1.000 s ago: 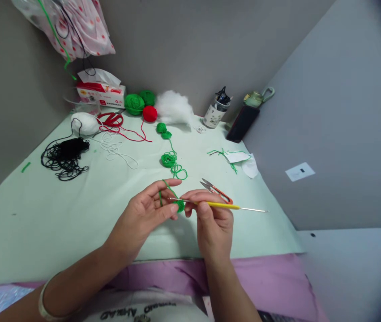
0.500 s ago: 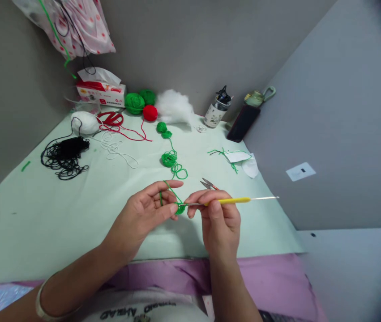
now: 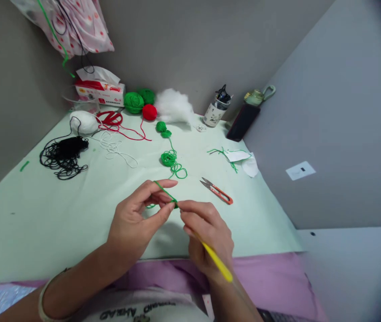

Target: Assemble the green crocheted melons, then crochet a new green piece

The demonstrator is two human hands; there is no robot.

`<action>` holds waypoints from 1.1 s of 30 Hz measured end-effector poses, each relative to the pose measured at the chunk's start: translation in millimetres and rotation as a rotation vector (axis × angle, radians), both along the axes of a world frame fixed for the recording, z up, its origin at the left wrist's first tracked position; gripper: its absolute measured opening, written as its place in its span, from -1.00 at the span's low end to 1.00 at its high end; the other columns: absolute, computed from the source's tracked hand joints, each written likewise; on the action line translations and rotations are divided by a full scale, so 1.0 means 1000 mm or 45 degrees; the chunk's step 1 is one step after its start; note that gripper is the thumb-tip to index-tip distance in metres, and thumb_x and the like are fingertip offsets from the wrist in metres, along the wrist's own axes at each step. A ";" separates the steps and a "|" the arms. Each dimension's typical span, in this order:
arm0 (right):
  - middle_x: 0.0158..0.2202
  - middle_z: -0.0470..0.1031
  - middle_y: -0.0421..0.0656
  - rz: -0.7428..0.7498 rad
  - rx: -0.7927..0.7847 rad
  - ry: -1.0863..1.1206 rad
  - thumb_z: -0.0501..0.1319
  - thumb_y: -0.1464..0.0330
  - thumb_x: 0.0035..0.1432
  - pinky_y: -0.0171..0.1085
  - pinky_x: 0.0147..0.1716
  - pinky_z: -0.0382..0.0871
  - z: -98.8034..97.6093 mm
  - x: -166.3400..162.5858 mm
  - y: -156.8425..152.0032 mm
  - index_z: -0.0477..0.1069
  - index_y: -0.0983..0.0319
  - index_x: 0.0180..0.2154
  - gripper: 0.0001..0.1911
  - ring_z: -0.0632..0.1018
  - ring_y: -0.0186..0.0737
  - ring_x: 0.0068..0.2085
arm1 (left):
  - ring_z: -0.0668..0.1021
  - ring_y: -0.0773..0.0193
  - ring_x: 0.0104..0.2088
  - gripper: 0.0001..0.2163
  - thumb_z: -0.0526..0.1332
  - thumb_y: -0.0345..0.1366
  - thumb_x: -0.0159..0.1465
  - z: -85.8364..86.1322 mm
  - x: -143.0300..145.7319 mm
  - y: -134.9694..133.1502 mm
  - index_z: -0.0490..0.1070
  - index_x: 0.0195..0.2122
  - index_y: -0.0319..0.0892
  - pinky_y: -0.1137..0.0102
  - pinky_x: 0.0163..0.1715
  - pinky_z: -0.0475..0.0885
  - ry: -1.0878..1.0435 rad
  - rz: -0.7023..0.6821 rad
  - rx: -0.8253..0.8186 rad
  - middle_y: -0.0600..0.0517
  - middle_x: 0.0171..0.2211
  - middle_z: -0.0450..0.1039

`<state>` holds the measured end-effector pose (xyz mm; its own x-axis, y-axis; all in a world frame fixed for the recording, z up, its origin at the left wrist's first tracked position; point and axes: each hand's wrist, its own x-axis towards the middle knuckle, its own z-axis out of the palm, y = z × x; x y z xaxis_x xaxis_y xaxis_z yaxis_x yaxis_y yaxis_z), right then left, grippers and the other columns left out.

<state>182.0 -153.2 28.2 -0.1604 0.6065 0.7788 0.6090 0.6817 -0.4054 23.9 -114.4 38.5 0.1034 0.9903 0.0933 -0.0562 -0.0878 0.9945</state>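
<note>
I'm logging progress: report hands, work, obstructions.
Left hand pinching green yarn work. Right hand gripping yellow-handled hook, tip hidden. Orange snips beyond, out of the way.

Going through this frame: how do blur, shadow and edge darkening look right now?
Head view: the yellow hook handle in the right hand softens toward its rear end, perhaps motion blur, and the metal shaft behind it is faint; head view: a soft shadow falls on the pale tabletop beneath the hands; head view: darkness closes in along the right edge, deepest at the corners.
</note>
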 end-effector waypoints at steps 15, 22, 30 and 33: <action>-0.14 0.61 -0.08 -0.247 0.198 -0.168 0.27 0.59 0.25 -0.22 -0.20 0.64 -0.011 -0.006 0.000 0.51 0.12 0.08 -0.58 0.65 -0.16 -0.13 | 0.47 0.41 -0.44 -0.59 0.48 -0.31 0.17 0.005 0.002 -0.001 0.59 0.07 -0.08 0.52 -0.38 0.46 -0.490 -0.307 -0.482 0.14 -0.43 0.45; -0.25 0.61 -0.14 0.020 -0.215 0.632 0.15 0.51 0.37 -0.22 -0.31 0.56 -0.004 -0.002 0.004 0.58 0.14 -0.10 -0.74 0.60 -0.24 -0.27 | 0.23 0.58 -0.60 -0.62 0.49 -0.35 0.18 0.005 -0.006 0.008 0.61 0.04 -0.15 0.61 -0.61 0.25 -0.672 -0.426 -0.677 0.17 -0.45 0.33; -0.33 0.56 -0.14 0.180 -0.430 1.091 0.22 0.34 0.37 -0.32 -0.50 0.48 -0.004 -0.006 0.015 0.57 0.19 -0.25 -0.83 0.53 -0.35 -0.47 | 0.36 0.55 -0.58 -0.69 0.43 -0.35 0.24 0.005 -0.009 0.010 0.62 0.03 -0.07 0.57 -0.57 0.32 -0.527 -0.354 -0.519 0.15 -0.38 0.38; -0.36 0.55 -0.14 0.159 -0.435 1.083 0.21 0.30 0.37 -0.31 -0.53 0.48 -0.003 -0.006 0.016 0.55 0.20 -0.28 -0.81 0.51 -0.35 -0.50 | 0.39 0.52 -0.56 -0.68 0.43 -0.35 0.24 0.005 -0.009 0.008 0.61 0.03 -0.05 0.56 -0.56 0.36 -0.491 -0.358 -0.480 0.14 -0.37 0.39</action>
<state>175.7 -137.5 25.3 0.3039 0.8417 0.4463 -0.0558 0.4834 -0.8736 15.4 -106.3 43.4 0.3942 0.9021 -0.1756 -0.3890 0.3368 0.8575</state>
